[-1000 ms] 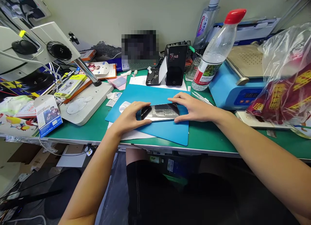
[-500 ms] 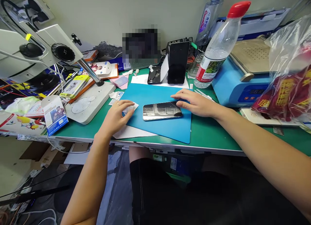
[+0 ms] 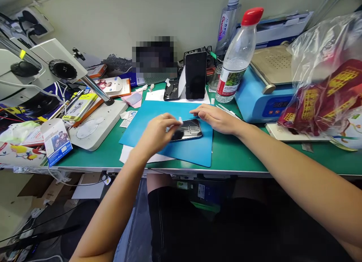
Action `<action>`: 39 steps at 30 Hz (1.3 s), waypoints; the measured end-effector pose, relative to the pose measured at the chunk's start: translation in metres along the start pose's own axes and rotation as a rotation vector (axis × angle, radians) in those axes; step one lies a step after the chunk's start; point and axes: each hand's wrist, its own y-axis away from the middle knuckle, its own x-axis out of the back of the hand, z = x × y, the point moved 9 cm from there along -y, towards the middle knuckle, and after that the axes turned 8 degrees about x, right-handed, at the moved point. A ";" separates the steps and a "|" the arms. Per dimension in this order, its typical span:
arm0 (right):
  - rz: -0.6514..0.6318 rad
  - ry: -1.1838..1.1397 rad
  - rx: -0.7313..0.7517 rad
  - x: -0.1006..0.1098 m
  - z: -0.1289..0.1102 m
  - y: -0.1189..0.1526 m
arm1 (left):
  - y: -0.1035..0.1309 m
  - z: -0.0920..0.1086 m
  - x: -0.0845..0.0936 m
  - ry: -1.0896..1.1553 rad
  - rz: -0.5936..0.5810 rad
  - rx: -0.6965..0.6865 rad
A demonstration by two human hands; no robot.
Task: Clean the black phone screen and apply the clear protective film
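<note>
Head view: the left hand pinches a small white scrap over a shiny black flat phone on a thin blue mat, near the middle of the frame. Grit under the scrap could scratch the phone. The right hand, loosely open beside it, seems to hold nothing, so a hard push could make the phone slide. A bump could tip the upright black phone behind.
</note>
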 end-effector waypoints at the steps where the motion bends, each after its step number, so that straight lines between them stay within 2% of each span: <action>1: 0.009 -0.006 0.005 0.001 0.000 0.000 | -0.010 0.014 -0.013 -0.012 -0.050 -0.025; 3: 0.019 -0.018 0.019 0.002 -0.001 0.000 | -0.025 0.035 -0.032 -0.032 -0.121 -0.055; 6: 0.013 -0.025 0.049 0.003 -0.005 -0.001 | -0.038 0.048 -0.046 -0.065 -0.161 -0.057; 14: 0.032 -0.060 0.044 0.004 -0.010 -0.001 | -0.043 0.048 -0.058 -0.177 -0.166 0.032; 20: 0.027 -0.050 0.000 0.004 -0.006 0.002 | -0.044 0.046 -0.057 -0.185 -0.177 0.062; 25: 0.039 -0.049 -0.027 0.005 0.001 0.002 | -0.034 0.022 -0.042 -0.164 -0.145 0.114; 32: 0.000 -0.004 -0.056 0.005 0.003 0.001 | 0.001 -0.035 -0.001 -0.056 -0.072 0.257; 35: -0.053 0.057 -0.052 0.002 0.003 0.000 | 0.014 -0.052 0.011 -0.009 -0.038 0.273; 39: -0.191 0.124 -0.040 -0.006 0.001 0.000 | 0.021 -0.061 0.018 0.034 -0.005 0.263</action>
